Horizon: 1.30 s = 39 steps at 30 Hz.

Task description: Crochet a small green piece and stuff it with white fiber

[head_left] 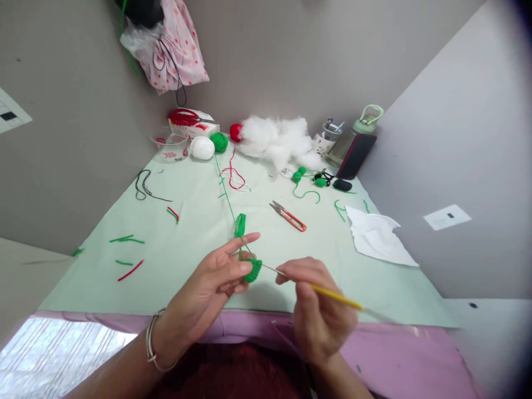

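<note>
Between the thumb and fingers of my left hand [211, 282] is a small green crochet piece [254, 270]. Green yarn [228, 194] passes over that hand's raised index finger and runs back to a green yarn ball [219, 142]. A bunched loop of green yarn [240, 225] lies just beyond the index finger. My right hand [318, 310] is closed around a crochet hook [336, 296] with a yellow handle. The hook's thin metal shaft points left, its tip at the edge of the green piece; whether it sits inside a stitch I cannot tell.
Orange-handled thread snips [290, 216] lie beyond my hands. White stuffing [278, 138], a red yarn ball [236, 132] and a white yarn ball [202, 148] stand along the wall. At right are crumpled white paper [378, 235], a phone [356, 156] and a bottle [343, 144]. Yarn scraps [127, 239] lie left.
</note>
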Available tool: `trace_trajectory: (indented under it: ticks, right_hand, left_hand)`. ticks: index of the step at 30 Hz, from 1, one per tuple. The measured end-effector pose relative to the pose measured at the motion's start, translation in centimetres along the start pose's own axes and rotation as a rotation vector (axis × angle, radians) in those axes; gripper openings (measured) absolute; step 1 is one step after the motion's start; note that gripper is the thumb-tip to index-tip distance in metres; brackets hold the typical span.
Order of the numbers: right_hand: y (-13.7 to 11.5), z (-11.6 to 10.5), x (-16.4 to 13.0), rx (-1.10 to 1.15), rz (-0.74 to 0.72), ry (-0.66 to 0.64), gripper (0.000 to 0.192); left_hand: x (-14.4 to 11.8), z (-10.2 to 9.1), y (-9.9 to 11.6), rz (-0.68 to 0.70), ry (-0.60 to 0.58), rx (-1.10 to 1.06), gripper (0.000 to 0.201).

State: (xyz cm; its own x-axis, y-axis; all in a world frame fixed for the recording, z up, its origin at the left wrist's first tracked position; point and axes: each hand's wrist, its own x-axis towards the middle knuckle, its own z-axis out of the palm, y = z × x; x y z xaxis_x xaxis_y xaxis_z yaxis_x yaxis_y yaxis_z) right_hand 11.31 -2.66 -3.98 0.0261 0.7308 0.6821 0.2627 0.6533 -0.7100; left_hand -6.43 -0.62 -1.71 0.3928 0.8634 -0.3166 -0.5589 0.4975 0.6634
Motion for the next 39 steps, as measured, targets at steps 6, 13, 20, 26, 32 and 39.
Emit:
trace_trajectory:
  ticks: [6, 13, 20, 26, 32, 39]
  right_hand:
    - [0.0, 0.7, 0.5, 0.137, 0.166, -0.064, 0.023]
    - [-0.2, 0.2, -0.9, -0.259, -0.151, -0.104, 0.044]
    - [-0.3, 0.9, 0.8, 0.242, 0.243, 0.046, 0.023]
    - [0.4, 1.3, 1.0, 0.376, 0.389, 0.035, 0.017]
    - [0.1, 0.8, 1.7, 0.557, 0.512, 0.06, 0.023]
    - [-0.3, 0.1, 1.2, 0.311, 0.35, -0.068, 0.025]
  left_hand:
    - [-0.1, -0.2, -1.0, 0.168, -0.007, 0.218, 0.055]
    - [0.0, 0.2, -1.2, 0.119, 0.03, 0.137, 0.058]
    - [0.2, 0.0, -0.5, 0.089, 0.013, 0.102, 0.043]
    - [-0.2, -0.9, -1.1, 0.179, -0.038, 0.31, 0.037]
    - [-0.1, -1.1, -0.5, 0.149, -0.032, 0.331, 0.04]
    - [-0.1, -1.2, -0.4, 0.251, 0.014, 0.47, 0.036]
